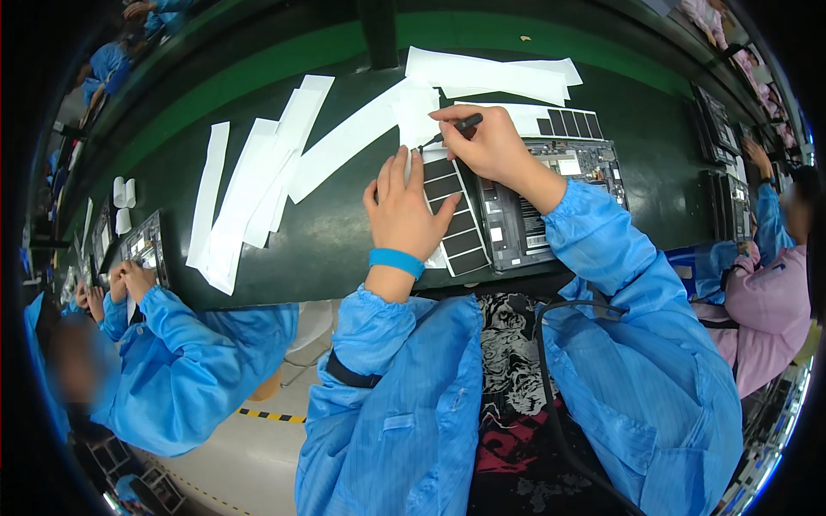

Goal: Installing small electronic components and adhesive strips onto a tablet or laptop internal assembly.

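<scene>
- One open laptop [521, 229].
- Two hands: the left hand [403, 213] is left of the laptop, and the right hand [492, 148] is by its far left corner.
- One black stick tool [467, 123], past that laptop corner.
- Two sheets with black patches: a near sheet [452, 206] just left of the laptop, a far sheet [568, 123] just past it.
- One blue wristband [396, 261], left of the laptop.
- At least five white strips [344, 142], left of and past the laptop; they overlap.

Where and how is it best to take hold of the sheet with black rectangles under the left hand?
I would pinch the near end of the sheet, probably coming from the person's own side. That short end is uncovered and faces the edge of the table, while the left hand lies over the sheet's left side and the laptop lies close along its right.
</scene>
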A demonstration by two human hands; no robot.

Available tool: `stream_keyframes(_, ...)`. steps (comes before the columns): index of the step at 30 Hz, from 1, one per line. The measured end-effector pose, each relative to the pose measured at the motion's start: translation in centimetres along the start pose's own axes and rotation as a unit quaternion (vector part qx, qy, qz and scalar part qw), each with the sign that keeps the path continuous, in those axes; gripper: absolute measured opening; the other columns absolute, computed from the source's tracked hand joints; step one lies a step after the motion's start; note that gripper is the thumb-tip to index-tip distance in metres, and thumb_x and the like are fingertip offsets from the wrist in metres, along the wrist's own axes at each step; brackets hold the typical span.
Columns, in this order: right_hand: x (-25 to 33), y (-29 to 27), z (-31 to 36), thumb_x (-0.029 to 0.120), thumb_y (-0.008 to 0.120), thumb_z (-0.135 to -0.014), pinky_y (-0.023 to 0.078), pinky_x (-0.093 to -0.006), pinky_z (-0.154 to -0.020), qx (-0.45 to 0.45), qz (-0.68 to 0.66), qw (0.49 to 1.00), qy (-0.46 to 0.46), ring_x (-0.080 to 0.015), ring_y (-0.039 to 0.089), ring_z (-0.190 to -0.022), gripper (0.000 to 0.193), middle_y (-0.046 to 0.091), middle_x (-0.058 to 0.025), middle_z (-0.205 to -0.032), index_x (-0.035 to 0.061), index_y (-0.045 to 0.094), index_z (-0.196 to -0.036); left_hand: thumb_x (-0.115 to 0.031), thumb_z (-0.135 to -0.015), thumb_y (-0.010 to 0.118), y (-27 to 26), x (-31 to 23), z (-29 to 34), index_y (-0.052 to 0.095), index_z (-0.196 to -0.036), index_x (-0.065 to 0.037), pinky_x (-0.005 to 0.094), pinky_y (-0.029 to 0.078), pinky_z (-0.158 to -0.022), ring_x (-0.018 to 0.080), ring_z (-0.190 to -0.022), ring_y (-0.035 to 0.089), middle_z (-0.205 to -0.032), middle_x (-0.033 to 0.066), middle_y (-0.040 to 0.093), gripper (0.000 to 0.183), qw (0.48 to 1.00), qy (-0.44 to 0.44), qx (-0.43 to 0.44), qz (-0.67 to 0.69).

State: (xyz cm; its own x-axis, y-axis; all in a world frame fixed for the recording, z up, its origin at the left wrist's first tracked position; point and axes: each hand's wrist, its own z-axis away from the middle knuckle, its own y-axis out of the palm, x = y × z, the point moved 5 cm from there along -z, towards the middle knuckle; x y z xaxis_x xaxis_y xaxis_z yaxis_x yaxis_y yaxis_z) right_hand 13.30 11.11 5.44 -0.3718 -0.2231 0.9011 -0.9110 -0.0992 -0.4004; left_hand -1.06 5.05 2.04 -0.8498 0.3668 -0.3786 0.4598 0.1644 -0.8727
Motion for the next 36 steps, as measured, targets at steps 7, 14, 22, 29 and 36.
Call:
stream_keyframes(7,1.6,-8.1,3.0,0.011,0.061,-0.092,0.051,-0.0251,-0.062,-0.121,-0.142,0.982,-0.001,-0.0171,0.069,-0.073,0.017,0.067,-0.0097,-0.079,-0.0033,0.066,-0.099,-0.043,-0.077,0.072,0.3,0.7,0.3,0.052,-0.132,-0.002,0.0467,0.028,-0.104,0.0301,-0.132,0.038,-0.144,0.0155,0.042,0.071,1.0,0.001,-0.005,0.017)
stream_keyframes(14,-5.2,-13.7,7.7,0.01,0.059,-0.093,0.06,-0.028,-0.072,-0.117,-0.248,0.953,0.125,-0.026,0.071,-0.086,0.016,0.067,-0.0159,-0.094,-0.0048,0.064,-0.098,-0.027,-0.083,0.069,-1.9,-2.5,-1.2,0.06,-0.118,-0.001,0.0441,0.036,-0.102,0.0346,-0.123,0.047,-0.135,0.0177,0.05,0.045,0.995,0.04,-0.008,0.091)
stream_keyframes(22,-5.8,-13.1,7.9,0.012,0.062,-0.093,0.06,-0.0289,-0.077,-0.066,-0.236,0.957,0.157,-0.025,0.071,-0.087,0.02,0.068,-0.0167,-0.092,-0.0059,0.063,-0.1,-0.02,-0.081,0.07,-0.2,-7.3,-1.5,0.057,-0.123,0.002,0.0429,0.041,-0.102,0.0366,-0.122,0.049,-0.134,0.018,0.051,0.048,0.981,0.114,0.057,0.144)
stream_keyframes(29,-6.3,-13.2,8.1,0.013,0.063,-0.092,0.059,-0.0294,-0.078,-0.064,-0.236,0.957,0.156,-0.0238,0.071,-0.086,0.021,0.068,-0.0161,-0.093,-0.0061,0.063,-0.1,-0.017,-0.08,0.071,0.2,-7.8,-1.2,0.055,-0.123,0.004,0.0437,0.039,-0.104,0.0388,-0.126,0.046,-0.136,0.0197,0.049,0.05,0.983,0.107,0.066,0.138)
stream_keyframes(36,-6.1,-13.1,8.1,0.012,0.063,-0.092,0.059,-0.0291,-0.077,-0.065,-0.208,0.965,0.142,-0.0226,0.071,-0.086,0.021,0.068,-0.0149,-0.092,-0.0065,0.064,-0.101,-0.018,-0.08,0.071,0.1,-8.3,-1.3,0.055,-0.124,0.002,0.0456,0.037,-0.105,0.0413,-0.128,0.043,-0.136,0.0213,0.047,0.05,0.984,0.114,0.073,0.113)
